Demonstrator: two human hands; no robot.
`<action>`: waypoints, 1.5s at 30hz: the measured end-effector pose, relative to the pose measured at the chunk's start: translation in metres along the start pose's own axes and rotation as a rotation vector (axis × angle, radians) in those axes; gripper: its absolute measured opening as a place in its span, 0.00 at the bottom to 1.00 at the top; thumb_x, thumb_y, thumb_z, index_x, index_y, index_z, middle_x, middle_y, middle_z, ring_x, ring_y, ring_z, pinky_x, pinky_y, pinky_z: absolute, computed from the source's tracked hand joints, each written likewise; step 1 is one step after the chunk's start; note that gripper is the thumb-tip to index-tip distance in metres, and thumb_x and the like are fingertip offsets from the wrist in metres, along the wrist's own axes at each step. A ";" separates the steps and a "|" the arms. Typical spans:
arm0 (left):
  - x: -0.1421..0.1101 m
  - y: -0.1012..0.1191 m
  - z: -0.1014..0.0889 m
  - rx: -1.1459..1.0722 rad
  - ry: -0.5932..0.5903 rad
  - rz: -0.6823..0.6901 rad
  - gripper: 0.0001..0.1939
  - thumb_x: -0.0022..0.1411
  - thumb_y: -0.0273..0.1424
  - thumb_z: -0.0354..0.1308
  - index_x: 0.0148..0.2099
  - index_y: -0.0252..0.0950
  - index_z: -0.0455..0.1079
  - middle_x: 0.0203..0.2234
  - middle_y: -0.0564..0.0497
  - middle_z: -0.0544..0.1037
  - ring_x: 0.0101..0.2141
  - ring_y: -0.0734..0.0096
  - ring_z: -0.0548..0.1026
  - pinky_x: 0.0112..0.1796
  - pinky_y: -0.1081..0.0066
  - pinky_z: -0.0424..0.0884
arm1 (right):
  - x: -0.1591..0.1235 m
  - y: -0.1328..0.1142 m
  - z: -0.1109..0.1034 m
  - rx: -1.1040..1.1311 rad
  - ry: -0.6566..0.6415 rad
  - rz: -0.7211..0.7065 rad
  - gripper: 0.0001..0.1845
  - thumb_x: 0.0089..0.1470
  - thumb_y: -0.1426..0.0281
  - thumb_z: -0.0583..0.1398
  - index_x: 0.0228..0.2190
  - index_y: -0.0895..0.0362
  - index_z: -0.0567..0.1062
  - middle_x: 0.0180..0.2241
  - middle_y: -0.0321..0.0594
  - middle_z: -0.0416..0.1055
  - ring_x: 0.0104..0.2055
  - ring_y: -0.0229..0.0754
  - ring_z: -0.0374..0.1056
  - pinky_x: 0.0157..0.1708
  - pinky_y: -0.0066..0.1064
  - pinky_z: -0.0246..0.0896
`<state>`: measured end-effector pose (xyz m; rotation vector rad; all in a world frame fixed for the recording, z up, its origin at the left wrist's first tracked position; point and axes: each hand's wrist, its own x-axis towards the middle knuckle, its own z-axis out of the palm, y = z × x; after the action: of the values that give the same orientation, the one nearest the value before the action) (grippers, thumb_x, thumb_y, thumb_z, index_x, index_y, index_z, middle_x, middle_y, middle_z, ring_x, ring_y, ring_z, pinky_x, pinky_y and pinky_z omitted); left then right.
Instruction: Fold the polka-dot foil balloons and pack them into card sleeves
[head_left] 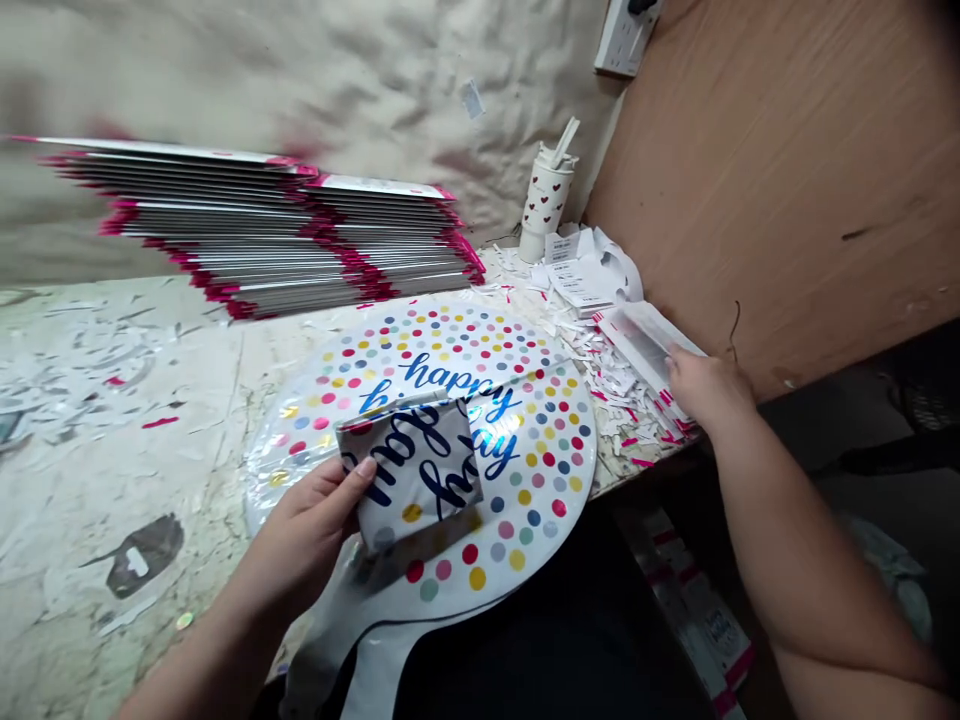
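My left hand pinches a folded balloon by its side, thumb on top, over the big flat balloons. It looks light, soft and slippery, so the folded edge seems best to hold. My right hand touches the packets; I can't tell if it grips one.

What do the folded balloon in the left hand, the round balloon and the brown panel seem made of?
Folded balloon: probably thin foil or plastic film, silvery grey with folded edges. Round balloon: likely similar film, smooth and glossy, with glinting lettering. Brown panel: perhaps wood or plywood, dull, with grain-like streaks.
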<state>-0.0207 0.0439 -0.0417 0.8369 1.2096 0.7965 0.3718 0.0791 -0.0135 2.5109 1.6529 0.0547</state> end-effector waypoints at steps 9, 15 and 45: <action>-0.041 0.005 0.001 0.764 -0.149 0.469 0.13 0.60 0.36 0.50 0.45 0.44 0.72 0.34 0.52 0.78 0.33 0.65 0.76 0.32 0.72 0.74 | -0.092 -0.125 -0.012 0.515 -0.439 -0.783 0.21 0.54 0.65 0.55 0.49 0.56 0.70 0.44 0.48 0.73 0.46 0.51 0.68 0.43 0.38 0.62; -0.031 0.022 0.031 1.057 -0.195 0.742 0.12 0.61 0.27 0.47 0.43 0.43 0.69 0.27 0.56 0.77 0.26 0.73 0.74 0.24 0.78 0.70 | -0.058 -0.112 -0.030 0.879 -0.611 -1.217 0.20 0.36 0.73 0.65 0.37 0.56 0.75 0.38 0.38 0.74 0.42 0.43 0.68 0.42 0.29 0.61; 0.043 -0.011 0.055 1.297 -0.101 0.589 0.20 0.62 0.45 0.44 0.26 0.36 0.62 0.21 0.52 0.69 0.24 0.70 0.67 0.26 0.71 0.62 | 0.053 -0.144 0.014 0.905 -0.776 -0.925 0.11 0.44 0.69 0.63 0.31 0.64 0.76 0.31 0.39 0.75 0.32 0.36 0.69 0.35 0.27 0.64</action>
<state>0.0416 0.0699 -0.0629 2.3312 1.3438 0.3100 0.2634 0.1822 -0.0482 1.3731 2.4498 -1.7830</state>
